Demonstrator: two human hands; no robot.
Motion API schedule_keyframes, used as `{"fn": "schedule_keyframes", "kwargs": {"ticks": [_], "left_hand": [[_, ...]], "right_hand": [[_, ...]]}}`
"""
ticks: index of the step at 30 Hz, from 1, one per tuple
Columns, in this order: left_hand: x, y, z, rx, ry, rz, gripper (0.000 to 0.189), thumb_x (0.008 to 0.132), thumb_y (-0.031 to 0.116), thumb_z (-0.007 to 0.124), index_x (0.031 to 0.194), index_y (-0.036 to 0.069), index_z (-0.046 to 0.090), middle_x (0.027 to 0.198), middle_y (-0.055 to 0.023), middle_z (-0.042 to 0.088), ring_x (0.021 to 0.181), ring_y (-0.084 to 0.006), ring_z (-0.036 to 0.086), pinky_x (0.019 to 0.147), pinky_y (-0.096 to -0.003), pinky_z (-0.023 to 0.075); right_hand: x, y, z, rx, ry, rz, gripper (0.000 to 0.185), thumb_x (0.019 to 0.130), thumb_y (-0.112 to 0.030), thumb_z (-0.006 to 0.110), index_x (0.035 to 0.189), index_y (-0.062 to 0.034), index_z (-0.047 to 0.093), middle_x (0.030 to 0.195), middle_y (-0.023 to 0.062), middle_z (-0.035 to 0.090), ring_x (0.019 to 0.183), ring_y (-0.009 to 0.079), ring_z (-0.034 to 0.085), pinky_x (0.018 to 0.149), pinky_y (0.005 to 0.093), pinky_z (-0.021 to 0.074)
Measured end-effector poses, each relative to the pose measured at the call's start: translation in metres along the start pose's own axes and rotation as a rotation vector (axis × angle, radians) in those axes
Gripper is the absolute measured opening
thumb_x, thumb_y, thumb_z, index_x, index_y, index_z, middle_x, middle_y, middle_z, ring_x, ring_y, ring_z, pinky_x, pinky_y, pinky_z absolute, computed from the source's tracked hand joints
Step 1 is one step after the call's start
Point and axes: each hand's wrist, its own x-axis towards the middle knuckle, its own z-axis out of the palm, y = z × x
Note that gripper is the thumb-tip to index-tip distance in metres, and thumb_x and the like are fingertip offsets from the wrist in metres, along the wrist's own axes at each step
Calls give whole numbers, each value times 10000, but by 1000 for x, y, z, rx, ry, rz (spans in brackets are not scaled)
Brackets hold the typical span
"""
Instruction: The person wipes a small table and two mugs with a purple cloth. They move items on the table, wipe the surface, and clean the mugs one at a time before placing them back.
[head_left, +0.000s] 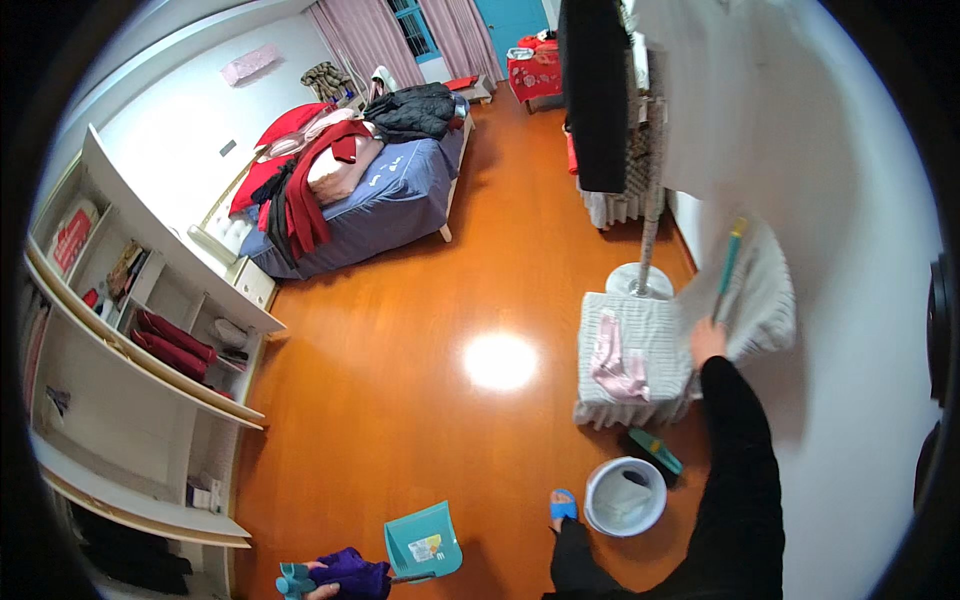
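At the bottom left, my left hand (324, 589) grips a purple cloth (351, 574) and the pole of a teal dustpan (425, 544), beside a teal plastic piece (295, 581). My right hand (709, 343) is closed on a thin pole with a teal and yellow handle end (730, 259), beside a stool or small table under a ribbed grey-white cover (660, 337). A pink cloth (619, 360) lies on the cover. Below it, a green broom head (656, 448) rests on the floor; whether it joins the pole is hidden. A white bucket (625, 497) with a pale liner stands beside it.
Open wardrobe shelves (172, 277) line the left side. A blue-covered bed (397, 187) bears piled clothes. A clothes rack's pole on a round white base (639, 281) stands ahead, with hanging garments (596, 97). The white wall (840, 300) is close on the right.
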Motion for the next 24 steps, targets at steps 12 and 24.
{"fn": "schedule_keyframes", "kwargs": {"ticks": [12, 24], "left_hand": [[171, 105, -13, 31, 138, -139, 435, 622, 18, 731, 1022, 68, 570, 921, -49, 596, 858, -173, 593, 772, -307, 487], [389, 154, -17, -129, -159, 19, 378, 674, 6, 729, 1022, 44, 587, 951, -44, 606, 902, -168, 589, 821, -313, 481]], "right_hand": [[135, 81, 103, -612, -591, -139, 408, 986, -305, 309, 1279, -177, 563, 1353, 26, 502, 1305, 237, 397, 1114, 527, 55], [1, -46, -30, -202, -878, -374, 263, 880, -278, 515, 1051, -197, 698, 1130, 35, 659, 1050, 211, 615, 815, 424, 429]]}}
